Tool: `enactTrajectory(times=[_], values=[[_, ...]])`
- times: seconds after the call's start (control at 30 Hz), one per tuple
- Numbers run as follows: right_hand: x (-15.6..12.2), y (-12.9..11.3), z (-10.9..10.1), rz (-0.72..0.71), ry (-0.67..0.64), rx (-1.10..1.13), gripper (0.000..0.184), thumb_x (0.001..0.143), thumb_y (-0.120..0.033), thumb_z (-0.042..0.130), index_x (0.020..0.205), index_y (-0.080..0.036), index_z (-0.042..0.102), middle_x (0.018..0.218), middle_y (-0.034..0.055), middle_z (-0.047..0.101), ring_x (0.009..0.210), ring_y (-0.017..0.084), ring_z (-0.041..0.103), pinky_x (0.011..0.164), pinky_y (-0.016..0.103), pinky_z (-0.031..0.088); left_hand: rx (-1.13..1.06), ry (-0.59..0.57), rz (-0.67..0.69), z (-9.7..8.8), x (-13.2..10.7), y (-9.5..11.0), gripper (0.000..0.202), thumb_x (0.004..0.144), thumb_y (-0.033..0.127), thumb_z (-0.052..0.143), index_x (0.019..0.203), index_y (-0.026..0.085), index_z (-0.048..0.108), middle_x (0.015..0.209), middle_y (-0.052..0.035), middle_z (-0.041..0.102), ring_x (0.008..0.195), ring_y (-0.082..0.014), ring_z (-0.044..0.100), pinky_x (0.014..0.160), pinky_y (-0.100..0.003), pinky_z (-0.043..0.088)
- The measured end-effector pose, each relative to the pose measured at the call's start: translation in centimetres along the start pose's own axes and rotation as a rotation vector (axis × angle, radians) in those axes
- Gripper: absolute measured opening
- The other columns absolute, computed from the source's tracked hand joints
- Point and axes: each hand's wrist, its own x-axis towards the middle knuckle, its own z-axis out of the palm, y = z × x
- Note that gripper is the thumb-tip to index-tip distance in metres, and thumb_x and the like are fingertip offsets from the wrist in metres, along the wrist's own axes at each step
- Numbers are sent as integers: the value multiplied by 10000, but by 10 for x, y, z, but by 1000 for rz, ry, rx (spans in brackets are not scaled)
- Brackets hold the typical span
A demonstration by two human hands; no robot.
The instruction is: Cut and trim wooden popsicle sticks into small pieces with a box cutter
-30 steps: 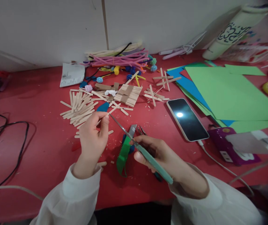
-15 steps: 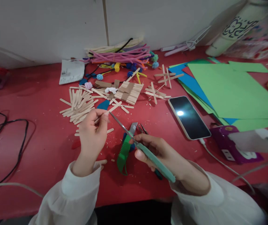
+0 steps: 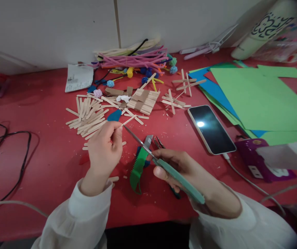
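Pinched between the thumb and fingers of my left hand (image 3: 104, 148) is a wooden craft stick (image 3: 130, 120), its free end pointing up and right. My right hand (image 3: 177, 166) grips a green-handled knife (image 3: 179, 180). Its thin metal blade reaches left, and the tip meets or nearly meets the stick beside my left fingertips. Under the blade lies a green box cutter (image 3: 138, 169) with a notched edge. A dark-handled tool with metal jaws (image 3: 159, 141) is partly covered by my right hand.
A pile of loose craft sticks (image 3: 88, 116) and a banded bundle (image 3: 144, 101) lie beyond my hands. Crossed-stick pieces (image 3: 173, 102), pink pipe cleaners (image 3: 135, 58), a phone (image 3: 212, 129), green paper sheets (image 3: 265, 100) and a purple box (image 3: 257, 162) sit around the red table (image 3: 47, 148).
Both hands have shifted slightly right. The stick has turned in my left fingers and now shows its narrow edge. The knife has moved a little right and down with my right hand.
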Motion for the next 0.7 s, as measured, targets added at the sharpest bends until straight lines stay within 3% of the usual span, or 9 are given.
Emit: enactTrajectory(times=[0.27, 0.7], values=[[2, 0, 1, -33, -9, -100, 394, 738, -519, 631, 847, -144, 574, 443, -102, 375, 325, 23, 328, 315, 179, 246, 8, -23, -4, 1, -1, 2, 121, 838, 199, 492, 750, 199, 577, 636, 16, 597, 595, -112, 542, 561, -225, 377], [3, 2, 7, -120, 86, -302, 386, 739, -528, 618, 812, -150, 616, 602, -44, 453, 533, 78, 396, 486, 213, 338, -93, -51, -115, 2, -2, 2, 127, 833, 217, 487, 743, 190, 573, 599, 29, 570, 570, -97, 530, 559, -209, 392]])
